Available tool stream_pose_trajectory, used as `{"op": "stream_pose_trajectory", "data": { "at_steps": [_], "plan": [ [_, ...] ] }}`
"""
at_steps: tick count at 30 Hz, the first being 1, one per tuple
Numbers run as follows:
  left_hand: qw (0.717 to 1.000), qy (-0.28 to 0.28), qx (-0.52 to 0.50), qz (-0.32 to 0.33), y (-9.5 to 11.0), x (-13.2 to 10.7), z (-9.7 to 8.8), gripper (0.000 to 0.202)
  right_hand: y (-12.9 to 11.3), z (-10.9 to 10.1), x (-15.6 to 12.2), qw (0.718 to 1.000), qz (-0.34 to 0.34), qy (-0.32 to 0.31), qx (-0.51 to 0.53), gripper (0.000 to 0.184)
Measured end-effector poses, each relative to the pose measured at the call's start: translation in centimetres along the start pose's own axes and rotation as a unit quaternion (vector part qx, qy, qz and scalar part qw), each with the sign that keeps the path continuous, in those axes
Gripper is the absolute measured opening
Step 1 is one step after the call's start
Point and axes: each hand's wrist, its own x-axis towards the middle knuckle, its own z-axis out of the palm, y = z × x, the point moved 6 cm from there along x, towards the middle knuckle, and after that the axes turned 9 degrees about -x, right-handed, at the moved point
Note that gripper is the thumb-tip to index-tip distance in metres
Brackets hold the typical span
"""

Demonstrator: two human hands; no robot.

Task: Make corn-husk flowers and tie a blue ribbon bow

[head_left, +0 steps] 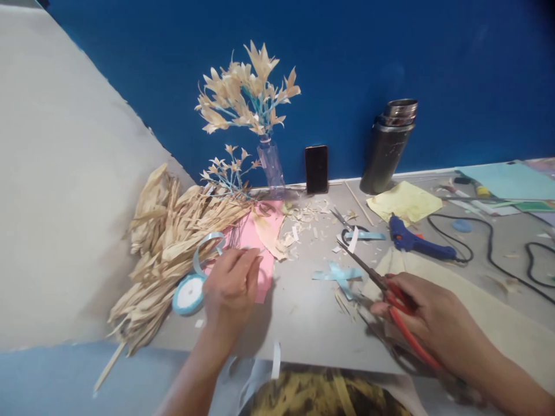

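My left hand [232,289] is over the pink paper [265,277], fingertips pinched together; whatever is between them is too small to make out. Right beside it stands a spool of light blue ribbon [189,294], a loop of ribbon rising behind the knuckles. In my right hand [429,315] is a pair of red-handled scissors [364,267], long dark blades pointing up and left. Near the blade tips lie small black-handled scissors [343,221] and a white strip [354,238]. Crossed pieces of blue ribbon [338,276] lie between my hands.
Dried husks [182,231] are heaped at left. Behind stand a bottle [271,164] of husk flowers [247,92], a phone [316,169] and a dark flask [388,150]. A blue glue gun [420,242] with a black cord [489,242] and yellow paper [405,201] lie at right.
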Motion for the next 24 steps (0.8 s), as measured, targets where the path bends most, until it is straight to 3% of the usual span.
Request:
{"op": "stream_pose_trajectory", "data": {
  "at_steps": [3,5,9,12,14,16,20,22,24],
  "plan": [
    [0.994,-0.092,0.056,0.013,-0.6,-1.4,3.4,0.024,0.1,0.6,-0.5,1.000,-0.003,-0.018,-0.009,0.044],
    [0.988,-0.142,0.067,-0.005,-0.9,-2.4,4.5,0.027,0.3,0.8,-0.7,1.000,-0.005,-0.028,-0.013,0.042],
    [0.965,-0.215,0.056,-0.141,-2.4,-3.2,4.8,0.030,0.6,0.7,-0.9,0.999,-0.021,-0.035,-0.024,0.041],
    [0.933,-0.251,-0.034,-0.256,-3.7,-3.2,5.0,0.034,0.8,0.9,-0.9,0.998,-0.037,-0.036,-0.046,0.039],
    [0.916,-0.260,-0.098,-0.288,-4.3,-2.9,5.3,0.043,0.9,1.1,-1.1,0.996,-0.052,-0.027,-0.070,0.037],
    [0.920,-0.248,-0.101,-0.286,-4.5,-2.5,5.1,0.049,0.9,1.4,-1.3,0.992,-0.077,-0.004,-0.103,0.035],
    [0.953,-0.163,-0.114,-0.227,-2.4,-1.0,3.4,0.021,0.6,1.6,-1.9,0.971,-0.162,0.044,-0.168,0.040],
    [0.924,-0.179,-0.238,-0.239,-0.4,-0.6,3.8,0.028,0.3,1.6,-2.0,0.958,-0.205,0.063,-0.190,0.043],
    [0.869,-0.233,-0.345,-0.266,2.0,-0.3,5.2,0.033,-0.2,1.4,-2.0,0.948,-0.236,0.074,-0.202,0.042]
  ]
}}
